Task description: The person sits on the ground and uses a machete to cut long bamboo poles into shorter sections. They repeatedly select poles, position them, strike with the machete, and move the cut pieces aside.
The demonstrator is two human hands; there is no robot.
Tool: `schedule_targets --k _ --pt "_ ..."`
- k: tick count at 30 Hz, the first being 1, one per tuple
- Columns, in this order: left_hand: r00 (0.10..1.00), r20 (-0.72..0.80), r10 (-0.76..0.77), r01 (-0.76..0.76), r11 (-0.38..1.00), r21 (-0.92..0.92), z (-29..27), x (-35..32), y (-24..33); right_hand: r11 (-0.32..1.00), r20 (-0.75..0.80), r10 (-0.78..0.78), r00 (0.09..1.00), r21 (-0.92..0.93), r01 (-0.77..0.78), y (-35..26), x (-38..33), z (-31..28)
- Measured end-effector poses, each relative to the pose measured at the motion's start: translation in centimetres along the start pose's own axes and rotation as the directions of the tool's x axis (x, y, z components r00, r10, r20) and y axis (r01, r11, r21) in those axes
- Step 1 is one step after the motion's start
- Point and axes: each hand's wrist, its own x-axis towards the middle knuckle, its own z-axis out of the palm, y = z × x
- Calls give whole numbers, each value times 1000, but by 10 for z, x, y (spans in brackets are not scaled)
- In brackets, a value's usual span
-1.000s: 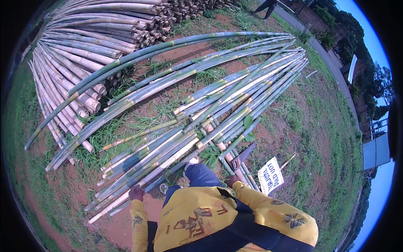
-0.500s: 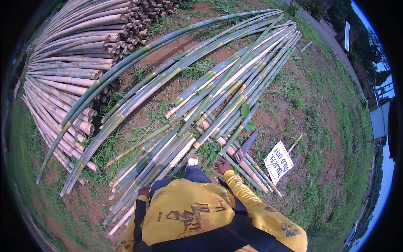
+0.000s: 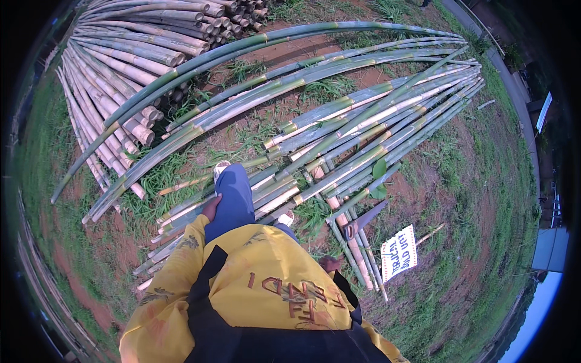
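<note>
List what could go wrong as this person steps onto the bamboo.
The front foot is landing on loose round poles, which may roll and cause a slip. Both hands are empty: the left hand rests against the thigh and the right hand hangs by the hip, so nothing offers support. Cut pole ends near the other foot could trip.

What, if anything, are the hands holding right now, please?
Nothing: the left hand rests against the blue trouser leg, and the right hand hangs empty.

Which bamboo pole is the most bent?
The long green bamboo pole arching over the others, from far right to lower left; the rest lie nearly straight.
</note>
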Motion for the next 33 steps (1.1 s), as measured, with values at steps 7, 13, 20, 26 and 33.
schedule_targets --k 7,13,20,26,33 --pt "990 -138 -14 76 888 454 -8 82 113 993 -152 21 988 114 -3 -1 7 36" --pt "985 -172 -3 99 828 551 -83 241 179 992 -264 57 963 126 -25 -28 35 118" --pt "983 -67 169 -55 631 774 -141 511 250 834 -242 -10 970 -537 -126 -99 45 324" --pt "965 -32 261 -150 646 748 -157 669 256 843 -290 24 957 -508 -175 -155 95 410" --pt "993 -76 -86 114 761 639 -159 764 196 823 -368 135 920 -475 -311 -152 107 436"
